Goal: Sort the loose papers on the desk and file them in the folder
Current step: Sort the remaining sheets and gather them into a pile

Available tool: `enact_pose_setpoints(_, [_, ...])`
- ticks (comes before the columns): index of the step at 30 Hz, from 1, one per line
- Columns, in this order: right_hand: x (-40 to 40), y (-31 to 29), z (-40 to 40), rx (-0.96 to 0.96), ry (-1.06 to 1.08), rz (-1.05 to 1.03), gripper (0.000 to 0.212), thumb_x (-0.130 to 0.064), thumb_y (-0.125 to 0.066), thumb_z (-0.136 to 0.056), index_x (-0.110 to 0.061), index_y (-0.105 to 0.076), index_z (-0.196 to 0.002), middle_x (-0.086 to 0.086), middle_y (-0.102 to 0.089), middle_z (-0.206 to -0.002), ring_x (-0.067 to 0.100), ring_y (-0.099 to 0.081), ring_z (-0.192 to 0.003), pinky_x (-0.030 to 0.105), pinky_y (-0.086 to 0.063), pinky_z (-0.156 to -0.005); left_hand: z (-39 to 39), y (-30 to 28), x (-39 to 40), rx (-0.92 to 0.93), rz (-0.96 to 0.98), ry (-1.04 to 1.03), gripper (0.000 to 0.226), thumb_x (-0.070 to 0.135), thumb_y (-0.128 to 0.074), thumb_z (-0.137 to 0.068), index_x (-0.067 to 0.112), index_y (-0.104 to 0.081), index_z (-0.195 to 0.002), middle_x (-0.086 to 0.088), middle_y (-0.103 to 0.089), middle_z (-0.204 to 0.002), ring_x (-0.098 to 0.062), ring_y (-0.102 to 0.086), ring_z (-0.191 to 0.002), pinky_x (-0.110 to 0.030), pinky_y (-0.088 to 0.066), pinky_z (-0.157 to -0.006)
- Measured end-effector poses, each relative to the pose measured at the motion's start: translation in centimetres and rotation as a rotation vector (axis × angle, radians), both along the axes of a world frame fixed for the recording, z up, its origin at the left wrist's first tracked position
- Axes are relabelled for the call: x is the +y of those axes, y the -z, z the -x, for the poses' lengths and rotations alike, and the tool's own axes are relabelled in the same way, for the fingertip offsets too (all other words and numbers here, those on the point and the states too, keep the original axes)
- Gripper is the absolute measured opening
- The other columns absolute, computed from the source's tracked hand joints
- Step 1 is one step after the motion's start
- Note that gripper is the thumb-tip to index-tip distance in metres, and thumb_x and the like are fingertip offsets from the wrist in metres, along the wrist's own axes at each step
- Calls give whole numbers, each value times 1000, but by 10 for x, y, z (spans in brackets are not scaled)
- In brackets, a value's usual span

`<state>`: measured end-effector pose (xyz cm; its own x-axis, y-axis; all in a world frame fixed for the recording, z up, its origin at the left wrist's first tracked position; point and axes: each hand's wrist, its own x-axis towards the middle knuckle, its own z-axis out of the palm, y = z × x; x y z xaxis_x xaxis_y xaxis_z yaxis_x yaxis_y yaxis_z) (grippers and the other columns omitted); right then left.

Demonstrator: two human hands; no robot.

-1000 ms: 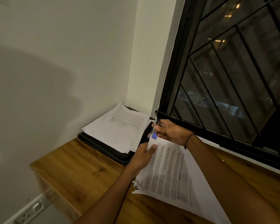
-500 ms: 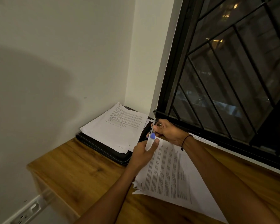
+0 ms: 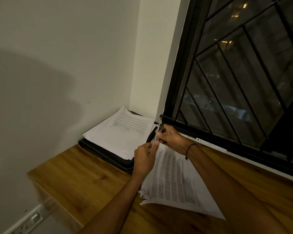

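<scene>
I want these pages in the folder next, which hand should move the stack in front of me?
Probably the left hand: it lies nearer the folder, on that edge of the stack; the right hand grips the stapler.

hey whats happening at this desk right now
A person is working at a wooden desk by a barred window. Both hands meet at the top corner of a stack of printed papers: the left hand and right hand together grip a small slim object, maybe a pen or clip; it is too blurred to tell. Behind them, another pile of papers lies on a black folder in the corner.
</scene>
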<state>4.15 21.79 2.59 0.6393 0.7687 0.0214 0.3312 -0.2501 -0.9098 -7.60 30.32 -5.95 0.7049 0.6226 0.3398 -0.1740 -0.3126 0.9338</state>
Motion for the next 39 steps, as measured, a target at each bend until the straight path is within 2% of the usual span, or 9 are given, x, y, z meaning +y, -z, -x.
enact_pose_setpoints(5, [6, 2, 3, 67, 151, -26, 25, -28, -54, -106, -20, -51, -130, 8, -69, -123, 27, -71, -112, 51, -57, -100, 2, 0, 3, 19, -33, 13, 25, 44, -67, -94, 21, -71, -88, 17, -69, -68, 1, -67, -63, -12, -50, -58])
enact_pose_setpoints(8, [3, -7, 0, 228, 280, -238, 30, -26, -46, -110, -18, -43, -139, 14, -57, -137, 35, -66, -119, 54, -55, -102, 2, 5, 5, 35, -80, 36, 24, 42, -68, -94, 18, -75, -94, 11, -74, -81, -1, -71, -73, -16, -54, -62])
enact_pose_setpoints(12, [-14, -27, -10, 465, 380, -395, 24, -25, -43, -111, -19, -44, -134, 14, -60, -115, 33, -70, -101, 50, -60, -85, 3, 4, 4, 74, -67, 31, 24, 39, -65, -97, 17, -72, -90, 4, -73, -81, -11, -71, -76, -25, -57, -67])
enact_pose_setpoints(15, [-34, -27, -19, 207, 407, -122, 12, -22, -46, -109, -21, -53, -119, 11, -61, -96, 20, -63, -71, 33, -56, -67, 2, 1, 5, 108, -40, 45, 24, 36, -64, -98, 13, -73, -97, -1, -74, -88, -15, -72, -82, -32, -59, -73])
enact_pose_setpoints(19, [-70, -15, -22, -239, 103, 239, 16, -17, -71, -93, -22, -65, -107, 7, -67, -103, 22, -69, -92, 29, -58, -78, 3, -2, 4, 121, -26, 93, 24, 36, -64, -98, 14, -74, -103, 1, -76, -94, -12, -73, -86, -26, -57, -74])
enact_pose_setpoints(25, [-95, -18, -18, -247, -40, 529, 37, -22, -80, -88, -28, -59, -118, -3, -70, -113, 18, -71, -102, 36, -63, -89, -1, -19, 20, 136, -36, 173, 19, 35, -66, -98, 19, -74, -102, 6, -77, -92, -11, -75, -87, -33, -60, -81])
enact_pose_setpoints(28, [-99, -12, -21, -206, 39, 501, 42, -24, -81, -88, -36, -53, -117, -3, -65, -118, 20, -67, -107, 41, -59, -95, -3, -42, 35, 149, -101, 267, 14, 28, -68, -98, 18, -76, -103, 5, -74, -76, -2, -73, -76, -20, -55, -70])
enact_pose_setpoints(33, [-89, -10, -18, -185, 132, 332, 27, -25, -74, -94, -32, -54, -109, 0, -66, -110, 15, -66, -98, 26, -55, -76, -20, -77, 66, 230, -180, 252, 20, 36, -72, -94, 18, -75, -103, 3, -77, -92, -12, -73, -91, -25, -51, -77])
enact_pose_setpoints(39, [-72, -4, -30, 63, 111, 22, 15, -3, -70, -94, -3, -56, -91, 12, -51, -69, 11, -38, -47, 21, -31, -44, -10, -108, 111, 297, -287, 115, 34, 49, -76, -87, 22, -74, -107, 10, -70, -87, -3, -65, -85, -22, -46, -73])
